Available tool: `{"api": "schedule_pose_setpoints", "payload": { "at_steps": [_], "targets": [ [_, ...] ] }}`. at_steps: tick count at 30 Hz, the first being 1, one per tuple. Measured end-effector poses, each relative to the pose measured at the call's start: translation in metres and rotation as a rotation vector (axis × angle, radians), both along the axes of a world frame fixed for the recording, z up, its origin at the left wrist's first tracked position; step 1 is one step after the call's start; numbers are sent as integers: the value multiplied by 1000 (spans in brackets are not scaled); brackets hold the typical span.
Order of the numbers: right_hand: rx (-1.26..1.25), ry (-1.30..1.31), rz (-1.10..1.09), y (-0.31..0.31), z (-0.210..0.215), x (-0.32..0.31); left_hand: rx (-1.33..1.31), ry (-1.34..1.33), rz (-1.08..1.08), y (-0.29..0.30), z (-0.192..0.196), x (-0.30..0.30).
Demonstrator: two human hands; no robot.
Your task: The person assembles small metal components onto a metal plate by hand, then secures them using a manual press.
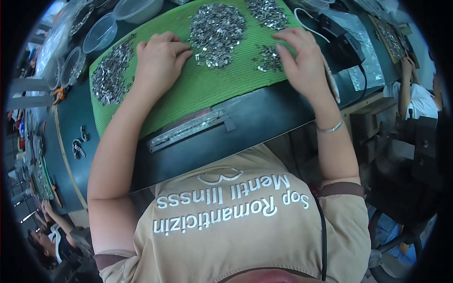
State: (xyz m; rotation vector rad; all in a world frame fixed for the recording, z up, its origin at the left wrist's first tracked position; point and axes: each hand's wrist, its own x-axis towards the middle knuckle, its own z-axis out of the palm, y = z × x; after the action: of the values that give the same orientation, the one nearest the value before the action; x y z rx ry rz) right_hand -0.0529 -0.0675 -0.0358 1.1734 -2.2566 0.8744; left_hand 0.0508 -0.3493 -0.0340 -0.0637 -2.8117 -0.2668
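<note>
A green ribbed mat [207, 87] carries several heaps of small shiny metal pieces. My left hand [159, 59] is over the mat, between the left heap [111, 75] and the large middle heap [217, 33]. Its fingers are curled, with thumb and forefinger close together beside the middle heap; anything between them is too small to make out. My right hand [303, 59] is at the mat's right edge, thumb and forefinger apart. They are beside a small heap [269, 59], below the far right heap [268, 13]. No piece shows in this hand.
A slotted metal strip [188, 128] lies along the mat's near edge. A short chain [80, 144] rests on the dark table at left. Clear plastic tubs [100, 34] stand at the back left. A black device [340, 42] with a cable sits at right. Other people work on both sides.
</note>
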Motion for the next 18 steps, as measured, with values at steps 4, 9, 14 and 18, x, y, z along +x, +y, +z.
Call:
{"api": "schedule_pose_setpoints", "payload": {
  "at_steps": [4,9,14,18],
  "targets": [
    [134,169,-11,-1,2,-50,150,-95,-6,4,12,-7],
    [334,149,-3,-21,-6,-78,325,-218,3,6,17,-8],
    [415,224,-37,-33,-8,-74,405,-82,35,13,30,12],
    [234,68,145,-19,-13,-93,523,-24,22,23,38,51]
  ]
}}
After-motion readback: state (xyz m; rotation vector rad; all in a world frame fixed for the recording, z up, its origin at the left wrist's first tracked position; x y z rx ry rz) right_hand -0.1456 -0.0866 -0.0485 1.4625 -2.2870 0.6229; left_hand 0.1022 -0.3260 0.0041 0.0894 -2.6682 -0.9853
